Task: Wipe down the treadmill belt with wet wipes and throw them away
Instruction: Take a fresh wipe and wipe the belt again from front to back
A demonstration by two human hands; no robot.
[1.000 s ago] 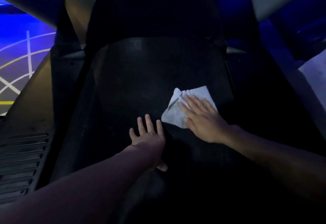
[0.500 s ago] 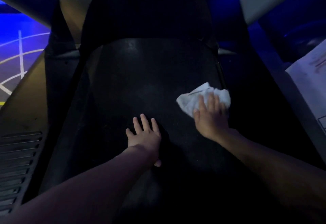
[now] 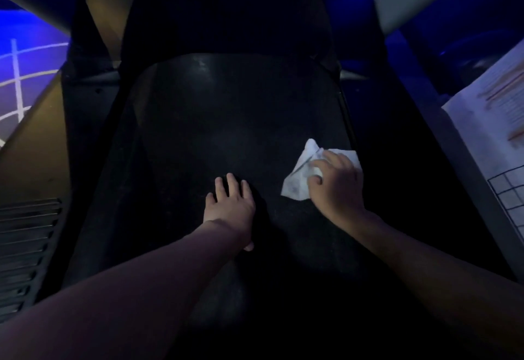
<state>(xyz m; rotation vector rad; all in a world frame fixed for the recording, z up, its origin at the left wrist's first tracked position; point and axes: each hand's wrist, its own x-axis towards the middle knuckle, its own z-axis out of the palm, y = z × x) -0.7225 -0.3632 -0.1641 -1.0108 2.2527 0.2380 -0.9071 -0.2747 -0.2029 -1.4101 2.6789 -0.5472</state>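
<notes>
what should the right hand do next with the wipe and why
Probably drag the wet wipe left across the treadmill belt, passing just beyond the left hand. The right hand holds it down with bent fingers close to the belt's right edge, while the left hand rests flat mid-belt, so the wide stretch to the wipe's left looks like the next strip.

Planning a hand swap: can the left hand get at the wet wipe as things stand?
Probably yes. The left hand rests flat on the belt beside the wet wipe, only bare belt between. The wipe's left corner lies exposed; the right hand holds the rest.
</notes>
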